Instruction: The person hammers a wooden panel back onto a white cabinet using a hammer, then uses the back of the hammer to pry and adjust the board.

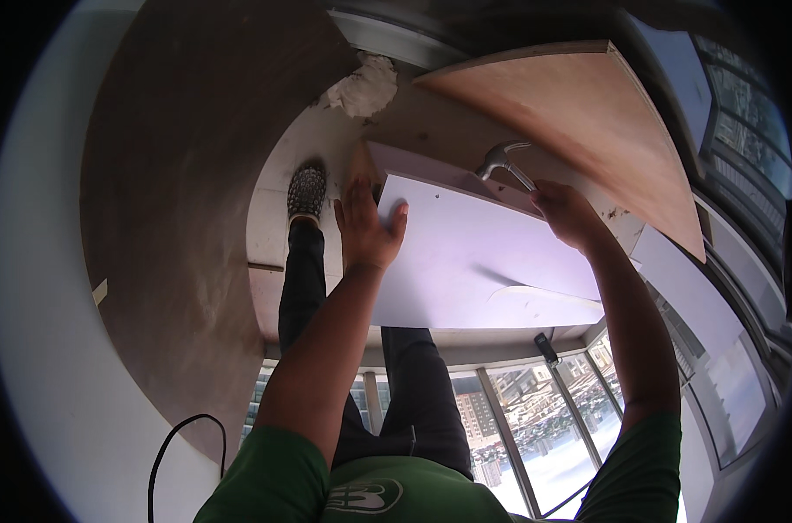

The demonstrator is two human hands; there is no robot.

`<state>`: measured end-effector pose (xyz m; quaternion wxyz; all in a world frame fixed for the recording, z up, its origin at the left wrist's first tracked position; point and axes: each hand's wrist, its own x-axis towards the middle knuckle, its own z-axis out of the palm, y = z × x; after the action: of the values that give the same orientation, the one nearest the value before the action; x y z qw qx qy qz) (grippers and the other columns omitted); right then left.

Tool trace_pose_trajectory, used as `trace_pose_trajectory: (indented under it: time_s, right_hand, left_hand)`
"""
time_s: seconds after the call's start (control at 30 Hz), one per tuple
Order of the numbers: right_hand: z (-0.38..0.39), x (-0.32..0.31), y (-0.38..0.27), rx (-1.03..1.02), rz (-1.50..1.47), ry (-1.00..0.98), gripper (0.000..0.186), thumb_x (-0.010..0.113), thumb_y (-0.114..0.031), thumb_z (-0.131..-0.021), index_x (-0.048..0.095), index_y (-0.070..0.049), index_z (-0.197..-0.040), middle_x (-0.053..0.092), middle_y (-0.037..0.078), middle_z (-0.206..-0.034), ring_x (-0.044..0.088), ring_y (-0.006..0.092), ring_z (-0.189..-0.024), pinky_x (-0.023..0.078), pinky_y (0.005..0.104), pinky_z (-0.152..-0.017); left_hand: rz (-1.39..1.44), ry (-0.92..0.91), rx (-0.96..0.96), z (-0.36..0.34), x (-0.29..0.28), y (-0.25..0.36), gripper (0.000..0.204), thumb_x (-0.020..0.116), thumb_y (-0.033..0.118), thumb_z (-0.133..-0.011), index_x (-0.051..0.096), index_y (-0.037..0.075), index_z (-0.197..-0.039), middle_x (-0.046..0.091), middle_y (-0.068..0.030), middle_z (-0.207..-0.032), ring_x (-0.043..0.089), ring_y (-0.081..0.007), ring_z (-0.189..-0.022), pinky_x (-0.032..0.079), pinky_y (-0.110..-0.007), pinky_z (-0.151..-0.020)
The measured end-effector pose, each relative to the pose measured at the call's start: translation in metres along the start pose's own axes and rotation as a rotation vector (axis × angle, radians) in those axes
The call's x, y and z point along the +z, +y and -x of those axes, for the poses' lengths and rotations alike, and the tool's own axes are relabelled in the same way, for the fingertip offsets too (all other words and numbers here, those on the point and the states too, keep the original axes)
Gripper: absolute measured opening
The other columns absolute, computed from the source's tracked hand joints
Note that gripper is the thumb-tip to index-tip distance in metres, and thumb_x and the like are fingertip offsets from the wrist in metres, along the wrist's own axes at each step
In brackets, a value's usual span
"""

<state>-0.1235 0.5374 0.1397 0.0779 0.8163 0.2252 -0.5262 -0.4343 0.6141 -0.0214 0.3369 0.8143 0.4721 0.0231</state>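
My left hand (367, 228) is at the near-left edge of a white board (483, 253). Its thumb lies on the white face, and its long fingers stretch down over the board's left side, clasping that edge. My right hand (563, 212) is closed around the handle of a claw hammer (498, 159). The metal head hangs above the board's far edge, apart from the surface. A few small dark spots mark the white face near that far edge. A thin pale strip (544, 293) curls over the board's near-right part.
A large brown curved panel (178, 218) fills the left side. At the far right leans a wooden board (579, 113). A crumpled pale bag or cloth (366, 85) lies at the back. My shoe (307, 187) is left of the white board. Windows (535, 410) stand behind me, and a black cable (182, 423) loops lower left.
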Motion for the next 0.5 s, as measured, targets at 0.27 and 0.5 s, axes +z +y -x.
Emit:
trace_pose_trajectory:
  time_s: [0.27, 0.5]
  right_hand:
    - [0.008, 0.004, -0.012, -0.091, 0.179, 0.004, 0.020, 0.053, -0.024, -0.103, 0.064, -0.009, -0.109, 0.067, 0.021, -0.091, 0.066, 0.0374, -0.087, 0.050, 0.0473, -0.079]
    - [0.012, 0.010, -0.023, -0.152, 0.200, 0.054, 0.022, 0.051, -0.023, -0.103, 0.065, -0.010, -0.114, 0.069, 0.021, -0.093, 0.067, 0.0384, -0.088, 0.051, 0.0475, -0.079]
  left_hand:
    - [0.009, 0.020, 0.012, -0.001, 0.002, 0.001, 0.089, 0.056, 0.059, -0.093, 0.032, -0.005, -0.150, 0.046, -0.0288, -0.146, 0.044, -0.0429, -0.137, 0.026, -0.062, -0.117]
    - [-0.031, 0.023, 0.022, -0.001, 0.001, 0.001, 0.087, 0.058, 0.056, -0.092, 0.034, -0.006, -0.148, 0.047, -0.0249, -0.147, 0.044, -0.0413, -0.138, 0.029, -0.064, -0.114]
